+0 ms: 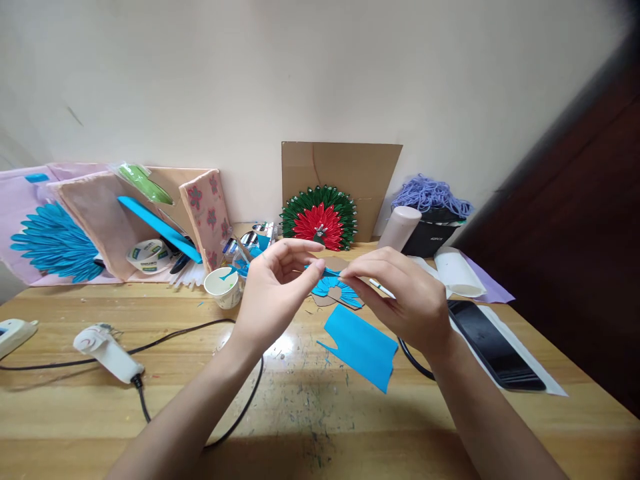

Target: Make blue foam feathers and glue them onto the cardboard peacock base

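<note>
Along the desk (300, 427) we find one blue rosette (57, 243) leaning on pale panels at the back left corner, and nearer the left edge one white device (15, 335) and one white tool (107, 353) with a black cord (143, 399). Next comes one pink organiser (100, 213) carrying one green bundle (150, 187) in clear plastic, one slanting blue strip (160, 229) and one tape roll (149, 257); one paper cup (223, 293) with blue scraps stands just before it. Midway along the back edge, one cardboard sheet (345, 163) stands behind one red-and-green petalled piece (320, 217). In front, our hands partly cover one blue fan (324, 287) of petals, and one blue sheet (363, 347) lies nearer us. Toward the back right corner we count one pale cylinder (399, 230), one black box (433, 238) topped with purple yarn (433, 195), and one white roll (457, 272); one dark-screened device (495, 347) lies nearer the right edge. Our left hand (280, 287) pinches a small blue piece (330, 272) above the fan, its forefinger stretched out and lifted from the thumb; our right hand (400, 290) grips the other end between thumb and forefinger, remaining fingers curled.
</note>
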Demonstrator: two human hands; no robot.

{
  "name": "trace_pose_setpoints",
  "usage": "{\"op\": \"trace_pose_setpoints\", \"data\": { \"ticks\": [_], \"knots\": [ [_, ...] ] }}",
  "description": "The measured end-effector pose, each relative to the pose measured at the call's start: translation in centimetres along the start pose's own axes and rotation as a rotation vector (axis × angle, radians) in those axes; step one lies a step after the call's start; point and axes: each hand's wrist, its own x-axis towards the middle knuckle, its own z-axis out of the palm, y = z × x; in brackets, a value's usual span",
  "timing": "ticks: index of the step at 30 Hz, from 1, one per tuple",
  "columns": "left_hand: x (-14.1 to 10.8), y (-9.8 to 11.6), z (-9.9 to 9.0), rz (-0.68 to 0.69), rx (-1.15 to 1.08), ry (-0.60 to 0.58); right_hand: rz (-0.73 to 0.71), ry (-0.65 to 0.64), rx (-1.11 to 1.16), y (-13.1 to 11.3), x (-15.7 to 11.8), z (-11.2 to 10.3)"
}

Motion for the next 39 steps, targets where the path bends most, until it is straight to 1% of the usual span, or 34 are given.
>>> {"op": "trace_pose_setpoints", "data": {
  "ticks": [5, 9, 12, 16, 18, 20, 24, 26, 29, 31, 39],
  "knots": [
    [0.0, -0.1, 0.1, -0.001, -0.028, 0.009, 0.076, 0.066, 0.079, -0.3, -0.3, 0.2],
    [-0.2, -0.1, 0.4, -0.002, -0.06, -0.007, 0.169, 0.135, 0.141, -0.6, -0.5, 0.4],
    [-0.3, 0.0, 0.5, 0.002, -0.081, 0.006, 0.232, 0.17, 0.179, -0.8, -0.5, 0.6],
    [-0.3, 0.2, 0.4, 0.006, -0.095, 0.024, 0.337, 0.206, 0.346, -1.2, -0.3, 0.7],
    [-0.3, 0.2, 0.4, -0.002, -0.092, 0.026, 0.39, 0.202, 0.424, -1.4, -0.2, 0.8],
    [-0.3, 0.3, 0.3, -0.006, -0.092, 0.023, 0.424, 0.204, 0.464, -1.5, -0.1, 0.9],
    [-0.2, 0.2, 0.2, 0.023, -0.101, 0.032, 0.479, 0.271, 0.505, -1.2, 0.0, 0.7],
    [-0.2, 0.2, 0.2, 0.039, -0.089, 0.04, 0.51, 0.241, 0.526, -0.9, 0.0, 0.5],
    [-0.2, 0.1, 0.4, 0.074, -0.05, 0.056, 0.569, 0.133, 0.564, -0.5, 0.1, 0.3],
    [-0.3, 0.1, 0.5, 0.1, -0.033, 0.058, 0.605, 0.095, 0.588, -0.4, 0.1, 0.2],
    [-0.3, 0.2, 0.3, 0.13, -0.006, -0.02, 0.689, 0.078, 0.657, -0.4, 0.1, 0.2]
  ]
}}
